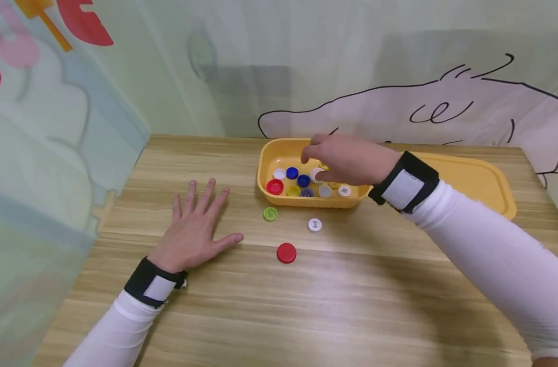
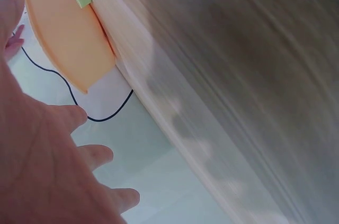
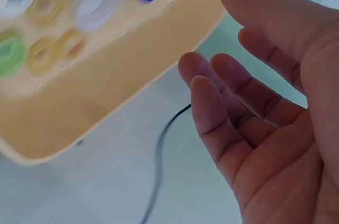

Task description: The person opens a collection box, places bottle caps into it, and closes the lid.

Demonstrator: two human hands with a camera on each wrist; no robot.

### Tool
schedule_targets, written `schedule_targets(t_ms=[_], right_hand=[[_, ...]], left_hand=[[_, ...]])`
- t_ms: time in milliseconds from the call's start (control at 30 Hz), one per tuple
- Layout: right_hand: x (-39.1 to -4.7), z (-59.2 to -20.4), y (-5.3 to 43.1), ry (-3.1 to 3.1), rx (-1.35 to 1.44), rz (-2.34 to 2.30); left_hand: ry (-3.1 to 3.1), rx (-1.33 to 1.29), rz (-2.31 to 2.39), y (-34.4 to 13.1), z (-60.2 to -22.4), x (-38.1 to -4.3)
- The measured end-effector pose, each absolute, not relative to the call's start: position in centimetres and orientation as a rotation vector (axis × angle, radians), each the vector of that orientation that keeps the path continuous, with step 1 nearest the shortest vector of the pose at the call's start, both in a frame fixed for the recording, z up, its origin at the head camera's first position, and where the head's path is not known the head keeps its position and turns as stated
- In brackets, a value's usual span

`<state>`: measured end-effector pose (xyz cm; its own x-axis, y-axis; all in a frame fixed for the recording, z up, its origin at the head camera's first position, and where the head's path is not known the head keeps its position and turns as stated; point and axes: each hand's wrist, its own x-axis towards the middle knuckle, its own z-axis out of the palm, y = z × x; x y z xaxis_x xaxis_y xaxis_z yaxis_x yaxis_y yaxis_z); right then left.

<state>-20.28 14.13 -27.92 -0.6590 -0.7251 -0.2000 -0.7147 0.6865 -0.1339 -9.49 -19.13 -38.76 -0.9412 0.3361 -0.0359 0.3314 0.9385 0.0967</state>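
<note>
Clock positions are read in the head view, from the middle of the yellow tray (image 1: 263, 165).

Left hand (image 1: 187, 239): stands at 8 o'clock, over the wooden table (image 1: 242, 311). Fingers are straight and spread, thumb extended toward 3 o'clock. Contact with the tabletop cannot be told.

Right hand (image 1: 352, 160): hovers over the tray's 2 o'clock side. Fingers are loosely bent; in the right wrist view, thumb and fingertips stand apart with a clear gap between them, off the caps. The two hands are well apart.

Tray contents: assorted caps, including a red-rimmed cap (image 1: 274, 187) between 8 and 9 o'clock, a bright blue cap (image 1: 292, 173) at 9 o'clock and a marked white cap (image 1: 344, 190) at 4 o'clock. The hand hides some of the others.

On the table, outside the tray: a green cap (image 1: 270, 214) just beside the wall, between 7 and 8 o'clock; a small white cap (image 1: 314, 225) at 6 o'clock; a solid red cap (image 1: 286, 253), farther out, between 6 and 7 o'clock.

A flat yellow lid (image 1: 472, 178) lies at 3 o'clock. Each wrist bears a black band (image 1: 428, 173) over a white sleeve (image 1: 490, 255).
</note>
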Motion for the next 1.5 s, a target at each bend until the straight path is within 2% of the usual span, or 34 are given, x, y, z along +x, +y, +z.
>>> schedule_targets(t_ms=[267, 600, 1200, 1500], right_hand=[[-14.9, -29.1, 11.7, 2.528, -1.483, -0.082], [-11.4, -33.9, 9.0, 2.339, -1.59, 0.006], [-10.8, -35.5, 8.0, 2.315, -1.576, 0.024], [-13.2, -31.3, 9.2, 2.454, -1.559, -0.034]], left_hand=[[3.042, 0.504, 0.126, -19.2, -38.7, -9.6], [3.038, 0.534, 0.128, -19.2, -38.5, -9.5], [3.038, 0.53, 0.14, -19.3, -38.6, -9.5], [3.042, 0.536, 0.147, -19.3, -38.8, -9.5]])
